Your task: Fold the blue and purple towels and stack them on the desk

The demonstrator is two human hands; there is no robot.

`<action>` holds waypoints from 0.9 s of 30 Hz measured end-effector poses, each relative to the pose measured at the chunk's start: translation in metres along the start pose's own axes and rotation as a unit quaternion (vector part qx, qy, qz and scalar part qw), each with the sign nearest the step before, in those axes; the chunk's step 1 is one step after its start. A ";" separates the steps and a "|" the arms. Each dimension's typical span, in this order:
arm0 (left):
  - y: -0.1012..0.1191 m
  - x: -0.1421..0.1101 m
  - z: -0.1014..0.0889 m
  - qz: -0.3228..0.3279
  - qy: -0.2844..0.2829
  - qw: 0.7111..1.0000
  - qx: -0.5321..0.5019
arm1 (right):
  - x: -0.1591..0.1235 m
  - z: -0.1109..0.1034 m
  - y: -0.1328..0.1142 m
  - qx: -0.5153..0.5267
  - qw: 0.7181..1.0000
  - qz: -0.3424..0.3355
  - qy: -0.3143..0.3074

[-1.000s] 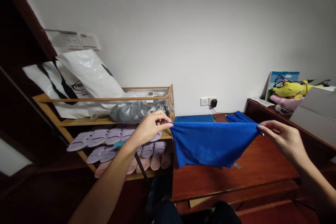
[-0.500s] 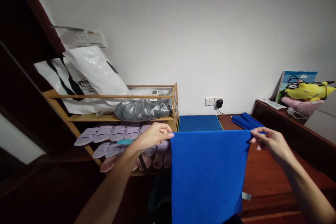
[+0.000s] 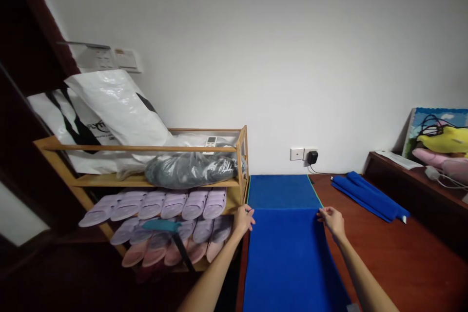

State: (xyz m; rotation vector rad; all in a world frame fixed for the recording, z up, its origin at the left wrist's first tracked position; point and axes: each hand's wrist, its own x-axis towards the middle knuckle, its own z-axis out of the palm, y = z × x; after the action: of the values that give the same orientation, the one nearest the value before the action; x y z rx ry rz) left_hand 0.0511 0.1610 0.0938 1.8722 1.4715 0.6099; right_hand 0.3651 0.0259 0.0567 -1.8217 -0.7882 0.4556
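Left hand (image 3: 244, 219) and right hand (image 3: 332, 220) pinch the far corners of a bright blue rectangular cloth (image 3: 287, 258); a darker blue, green-edged cloth (image 3: 283, 191) lies beyond.

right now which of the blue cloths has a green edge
The darker blue cloth, flat at the table's far side; the brighter held cloth and the bunched cloth show no green.

Home interior, slippers (image 3: 149, 204) on rack (image 3: 157, 182)
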 end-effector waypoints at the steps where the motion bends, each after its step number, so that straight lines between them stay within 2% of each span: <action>1: -0.004 0.005 0.008 0.011 0.020 0.999 0.024 | 0.007 0.005 0.007 -0.028 1.000 -0.009 0.011; 4: -0.016 0.018 0.028 0.076 0.065 0.991 0.092 | 0.019 0.019 0.025 -0.111 0.991 -0.061 0.039; 8: -0.036 0.032 0.053 0.174 0.069 0.970 0.153 | 0.024 0.035 0.051 -0.184 0.973 -0.137 0.026; 12: -0.060 0.043 0.069 0.209 0.062 0.957 0.192 | 0.025 0.040 0.074 -0.226 0.960 -0.167 0.013; 15: -0.072 0.041 0.074 0.218 0.061 0.950 0.213 | 0.021 0.036 0.085 -0.255 0.952 -0.169 0.013; 20: -0.079 0.010 0.071 0.217 0.056 0.945 0.239 | -0.006 0.024 0.093 -0.287 0.942 -0.169 0.020; 27: -0.075 -0.064 0.055 0.213 0.045 0.940 0.261 | -0.074 -0.003 0.099 -0.302 0.934 -0.189 0.038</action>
State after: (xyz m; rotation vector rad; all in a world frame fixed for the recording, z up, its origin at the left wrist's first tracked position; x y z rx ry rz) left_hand 0.0251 0.0979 0.0035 2.6523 1.3793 0.5369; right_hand 0.3437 -0.0507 -0.0376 -2.1523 -1.2921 -0.1328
